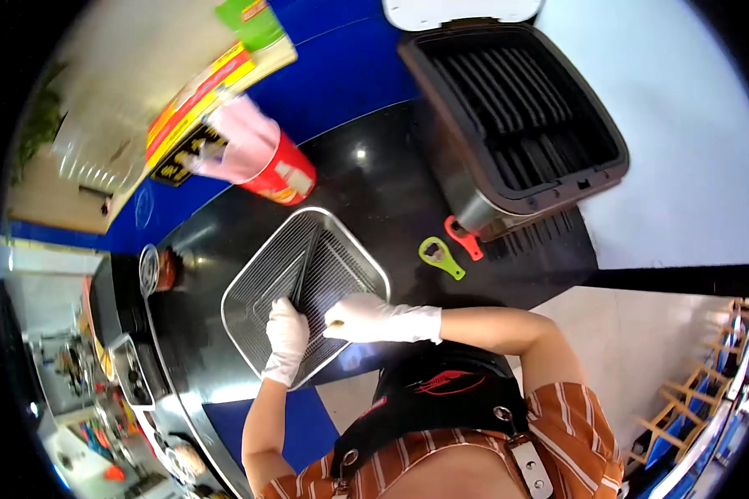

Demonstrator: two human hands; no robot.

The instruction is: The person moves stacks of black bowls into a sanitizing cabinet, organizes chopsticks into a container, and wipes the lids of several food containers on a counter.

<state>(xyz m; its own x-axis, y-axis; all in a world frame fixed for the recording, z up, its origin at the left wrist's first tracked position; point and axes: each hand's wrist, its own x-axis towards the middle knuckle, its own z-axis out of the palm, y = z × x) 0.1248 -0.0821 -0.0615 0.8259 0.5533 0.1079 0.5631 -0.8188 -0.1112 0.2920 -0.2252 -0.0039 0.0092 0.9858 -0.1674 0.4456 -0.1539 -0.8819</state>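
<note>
A rectangular wire-mesh basket point(369, 269) with a metal rim sits at the front of the dark counter. My left hand point(287, 330), in a white glove, grips the near end of a few slim black sticks, apparently chopsticks point(308, 262). They slant away from me over the mesh, inside the rim. My right hand point(362, 318), also gloved, is curled over the basket's near right side, just right of my left hand. Whether anything is in its fingers is hidden.
Right of the basket lie a green bottle opener point(442, 257) and a red bottle opener point(464, 238). Behind them a brown box point(455, 168) with its white lid point(462, 11) raised holds rows of black sticks. A red bucket point(287, 171) with pink contents stands behind the basket.
</note>
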